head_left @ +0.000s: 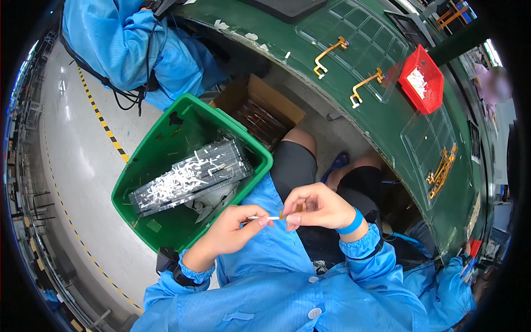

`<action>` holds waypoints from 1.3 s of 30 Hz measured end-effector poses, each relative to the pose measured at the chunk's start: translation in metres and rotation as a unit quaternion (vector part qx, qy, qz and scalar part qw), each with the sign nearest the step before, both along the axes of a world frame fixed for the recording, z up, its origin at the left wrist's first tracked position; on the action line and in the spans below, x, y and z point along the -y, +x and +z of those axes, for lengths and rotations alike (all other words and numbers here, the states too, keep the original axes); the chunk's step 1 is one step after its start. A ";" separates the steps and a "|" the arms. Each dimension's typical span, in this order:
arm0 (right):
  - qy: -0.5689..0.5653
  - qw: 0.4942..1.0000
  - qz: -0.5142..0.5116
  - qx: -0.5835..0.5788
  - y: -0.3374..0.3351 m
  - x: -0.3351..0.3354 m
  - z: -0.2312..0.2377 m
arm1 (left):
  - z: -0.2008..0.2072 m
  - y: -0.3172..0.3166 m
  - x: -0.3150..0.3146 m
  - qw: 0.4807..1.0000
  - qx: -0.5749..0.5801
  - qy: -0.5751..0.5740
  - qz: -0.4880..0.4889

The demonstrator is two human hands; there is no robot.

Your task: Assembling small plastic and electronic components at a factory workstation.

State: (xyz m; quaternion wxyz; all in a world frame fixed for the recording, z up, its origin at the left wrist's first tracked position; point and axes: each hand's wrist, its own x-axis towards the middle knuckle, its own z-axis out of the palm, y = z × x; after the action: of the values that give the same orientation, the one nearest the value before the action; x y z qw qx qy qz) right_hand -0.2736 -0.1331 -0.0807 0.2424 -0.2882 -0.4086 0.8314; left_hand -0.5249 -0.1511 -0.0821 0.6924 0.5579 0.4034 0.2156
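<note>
Above my lap, both hands are closed and meet at a small piece. My left hand [235, 228] pinches a thin white strip [272, 218] between thumb and forefinger. My right hand [322, 208], with a blue band on its wrist, grips an amber flex cable [282, 215], mostly hidden by the fingers. The strip's end touches or lies right against the cable; I cannot tell which. Left of my hands stands a green bin [176, 110] holding stacked black plastic trays [232, 157] strewn with white scraps [174, 185].
On the green table [343, 119] lie two loose flex cables [362, 88] and clear compartment trays [354, 25]. More flex cables [441, 172] are bunched at the right. A red bin [406, 83] holds white bits. A cardboard box [285, 110] stands beyond the green bin. A person in blue [119, 50] sits upper left.
</note>
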 end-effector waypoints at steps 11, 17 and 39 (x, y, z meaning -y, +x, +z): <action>0.078 0.993 -0.049 0.070 -0.003 0.008 -0.002 | 0.008 0.026 -0.002 0.853 -0.188 0.443 0.203; 0.082 0.987 -0.101 0.099 -0.012 0.019 0.004 | -0.003 0.039 0.021 0.825 -0.196 0.501 0.173; 0.183 0.970 -0.107 0.117 0.001 0.020 0.011 | -0.036 -0.075 0.042 0.772 -0.457 0.356 0.262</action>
State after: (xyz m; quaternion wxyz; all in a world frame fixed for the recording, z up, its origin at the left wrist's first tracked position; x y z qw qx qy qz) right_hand -0.2725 -0.1529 -0.0698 0.3293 -0.3767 -0.5461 0.6719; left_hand -0.6003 -0.1931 -0.1180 0.0954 0.6698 0.6973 0.2368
